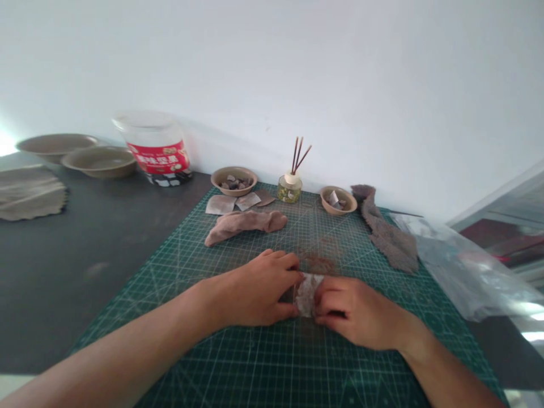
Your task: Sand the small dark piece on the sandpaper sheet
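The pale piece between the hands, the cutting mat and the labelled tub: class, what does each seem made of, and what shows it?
Pale piece: perhaps paper or thin cloth, matte; mottled, uneven, though blurred.
Cutting mat: probably plastic or rubber, low sheen; flat, gridded surface.
Labelled tub: likely smooth plastic; translucent walls.

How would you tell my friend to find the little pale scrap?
Start at the big green mat with grid lines, and find the left hand and right hand near its middle. The little pale scrap is right between them, grey-white and crumpled-looking. Other pale pieces lie farther back beside a small bowl, but this one is at the hands.
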The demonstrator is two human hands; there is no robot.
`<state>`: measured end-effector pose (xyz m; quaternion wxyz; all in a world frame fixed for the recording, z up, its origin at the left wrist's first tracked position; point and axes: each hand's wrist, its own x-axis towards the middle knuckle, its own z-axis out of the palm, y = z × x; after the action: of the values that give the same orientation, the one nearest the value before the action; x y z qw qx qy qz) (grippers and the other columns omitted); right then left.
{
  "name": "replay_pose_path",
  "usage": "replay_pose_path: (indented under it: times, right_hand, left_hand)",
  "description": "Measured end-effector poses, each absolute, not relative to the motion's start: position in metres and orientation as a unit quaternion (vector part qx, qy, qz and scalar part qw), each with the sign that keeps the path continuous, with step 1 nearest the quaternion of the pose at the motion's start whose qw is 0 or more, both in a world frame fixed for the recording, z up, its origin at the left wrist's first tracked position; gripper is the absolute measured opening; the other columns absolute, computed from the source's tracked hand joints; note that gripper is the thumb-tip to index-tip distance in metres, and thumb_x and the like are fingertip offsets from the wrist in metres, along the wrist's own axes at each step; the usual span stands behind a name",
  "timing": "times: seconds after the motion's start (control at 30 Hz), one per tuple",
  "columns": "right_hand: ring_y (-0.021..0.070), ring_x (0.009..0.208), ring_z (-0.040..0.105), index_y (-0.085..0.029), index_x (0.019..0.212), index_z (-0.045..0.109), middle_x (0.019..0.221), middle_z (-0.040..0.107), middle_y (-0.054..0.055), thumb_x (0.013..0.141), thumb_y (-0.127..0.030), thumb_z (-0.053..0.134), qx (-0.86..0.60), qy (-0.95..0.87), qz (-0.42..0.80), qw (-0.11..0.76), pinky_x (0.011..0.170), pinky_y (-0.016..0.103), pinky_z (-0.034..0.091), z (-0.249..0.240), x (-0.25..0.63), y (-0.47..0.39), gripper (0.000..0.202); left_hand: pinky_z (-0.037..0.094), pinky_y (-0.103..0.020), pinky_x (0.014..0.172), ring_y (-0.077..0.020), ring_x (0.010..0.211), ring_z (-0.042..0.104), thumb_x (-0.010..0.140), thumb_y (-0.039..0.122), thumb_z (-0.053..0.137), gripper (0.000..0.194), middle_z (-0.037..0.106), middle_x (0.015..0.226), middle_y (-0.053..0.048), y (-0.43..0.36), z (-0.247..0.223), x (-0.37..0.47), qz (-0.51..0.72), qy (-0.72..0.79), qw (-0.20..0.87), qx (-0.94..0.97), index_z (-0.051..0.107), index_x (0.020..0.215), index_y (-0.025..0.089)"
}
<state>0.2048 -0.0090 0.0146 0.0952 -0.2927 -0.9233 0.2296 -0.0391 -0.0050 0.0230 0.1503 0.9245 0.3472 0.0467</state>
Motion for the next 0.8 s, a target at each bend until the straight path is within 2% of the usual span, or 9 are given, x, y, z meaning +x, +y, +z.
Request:
replay_pose_path:
  times: [0.13,0.23,0.33,0.43,0.5,0.63,0.73,0.8]
  right_hand:
    - [0.0177,0.087,0.059,-0.019,0.085,0.065,0.091,0.064,0.002,0.096,-0.016,0.061,-0.362,-0.911,0.149,0.129,0.078,0.031,0.044,0.012,0.203,-0.005,0.012]
    - [0.0151,0.082,0.06,-0.019,0.082,0.064,0.087,0.063,0.001,0.094,-0.016,0.064,-0.347,-0.912,0.189,0.114,0.074,0.027,0.045,0.012,0.203,-0.003,0.012]
    - [0.0143,0.088,0.062,-0.021,0.089,0.067,0.096,0.066,0.0,0.094,-0.015,0.065,-0.294,-0.923,0.219,0.117,0.08,0.026,0.046,0.012,0.2,-0.004,0.008]
    - [0.0166,0.087,0.061,-0.019,0.084,0.065,0.09,0.064,0.002,0.095,-0.016,0.063,-0.356,-0.91,0.169,0.131,0.078,0.029,0.045,0.014,0.2,-0.003,0.011]
    - [0.0152,0.082,0.06,-0.019,0.082,0.064,0.086,0.063,0.001,0.095,-0.016,0.063,-0.367,-0.905,0.185,0.115,0.073,0.027,0.045,0.015,0.202,-0.002,0.013]
    - [0.0128,0.084,0.064,-0.021,0.086,0.067,0.094,0.067,-0.001,0.094,-0.017,0.065,-0.281,-0.92,0.256,0.099,0.075,0.024,0.047,0.012,0.203,-0.003,0.009]
    - [0.0151,0.084,0.063,-0.02,0.085,0.066,0.09,0.066,0.001,0.095,-0.017,0.062,-0.355,-0.904,0.197,0.134,0.075,0.027,0.046,0.011,0.205,0.001,0.011]
    - [0.0141,0.08,0.063,-0.019,0.082,0.065,0.086,0.064,0.0,0.095,-0.017,0.063,-0.373,-0.895,0.209,0.126,0.071,0.026,0.046,0.012,0.206,0.003,0.013]
  left_hand:
    - [0.042,-0.043,0.101,-0.0278,0.111,0.058,0.087,0.042,0.071,0.034,0.06,0.117,-0.006,-0.005,0.022,-0.04,0.053,0.347,0.15,0.924,0.067,0.115,0.024]
    - [0.041,-0.042,0.101,-0.0276,0.111,0.058,0.086,0.043,0.072,0.034,0.06,0.118,-0.006,-0.004,0.022,-0.04,0.055,0.347,0.147,0.925,0.067,0.114,0.023]
    - [0.042,-0.042,0.1,-0.0273,0.11,0.058,0.086,0.041,0.072,0.032,0.061,0.115,-0.006,-0.004,0.023,-0.039,0.053,0.347,0.149,0.925,0.068,0.112,0.023]
    - [0.042,-0.043,0.1,-0.0276,0.11,0.058,0.087,0.043,0.07,0.034,0.061,0.116,-0.006,-0.004,0.023,-0.039,0.056,0.348,0.15,0.924,0.068,0.115,0.023]
    - [0.042,-0.044,0.101,-0.0284,0.111,0.058,0.088,0.044,0.07,0.037,0.061,0.119,-0.007,-0.004,0.022,-0.039,0.056,0.348,0.147,0.924,0.067,0.118,0.023]
    - [0.042,-0.045,0.102,-0.0289,0.112,0.058,0.087,0.042,0.07,0.036,0.06,0.119,-0.007,-0.003,0.021,-0.039,0.048,0.344,0.15,0.925,0.067,0.117,0.022]
    - [0.042,-0.045,0.102,-0.0287,0.112,0.057,0.087,0.043,0.071,0.036,0.06,0.119,-0.007,-0.004,0.022,-0.039,0.047,0.348,0.156,0.923,0.067,0.116,0.022]
    - [0.042,-0.045,0.102,-0.0285,0.112,0.058,0.087,0.044,0.07,0.036,0.06,0.119,-0.007,-0.005,0.024,-0.039,0.048,0.35,0.158,0.922,0.067,0.115,0.022]
